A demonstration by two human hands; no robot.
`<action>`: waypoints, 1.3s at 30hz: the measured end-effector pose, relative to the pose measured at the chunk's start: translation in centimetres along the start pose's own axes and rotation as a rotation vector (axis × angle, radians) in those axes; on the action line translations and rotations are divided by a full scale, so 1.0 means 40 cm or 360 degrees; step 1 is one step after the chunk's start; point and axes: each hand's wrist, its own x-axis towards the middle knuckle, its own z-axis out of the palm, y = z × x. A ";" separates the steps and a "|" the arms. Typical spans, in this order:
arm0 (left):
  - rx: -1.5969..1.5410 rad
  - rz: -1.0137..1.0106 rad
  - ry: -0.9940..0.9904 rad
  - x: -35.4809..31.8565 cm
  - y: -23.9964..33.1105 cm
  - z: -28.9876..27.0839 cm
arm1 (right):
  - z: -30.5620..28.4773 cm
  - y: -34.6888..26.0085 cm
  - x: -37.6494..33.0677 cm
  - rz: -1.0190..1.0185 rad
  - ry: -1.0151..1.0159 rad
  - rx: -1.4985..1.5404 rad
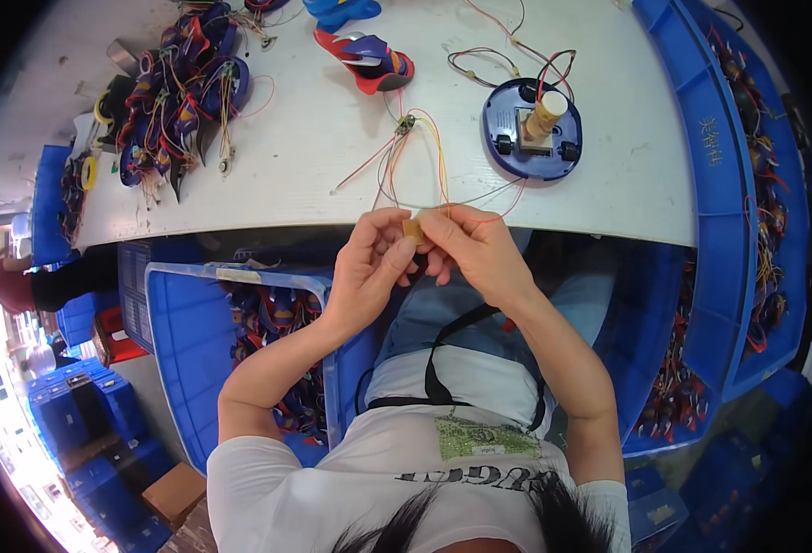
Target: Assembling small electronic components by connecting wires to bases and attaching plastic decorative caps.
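While both hands meet, left fingers (389, 241) and right fingers (443, 230) pinch tan piece (412, 229), wires (433, 157) trailing.

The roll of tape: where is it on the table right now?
In the head view, the roll of tape stands upright on the round blue base, on the table's right side.
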 end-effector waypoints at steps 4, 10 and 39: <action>0.0018 -0.0004 0.0035 0.011 0.006 -0.001 | 0.001 -0.018 -0.018 0.0120 0.0048 0.0666; -0.0021 -0.0021 0.0061 0.011 -0.008 -0.028 | 0.006 -0.027 -0.040 0.0204 0.0152 0.0695; 0.1427 0.0780 0.0017 0.288 0.059 -0.048 | -0.035 0.003 -0.061 0.0001 0.0102 -0.0056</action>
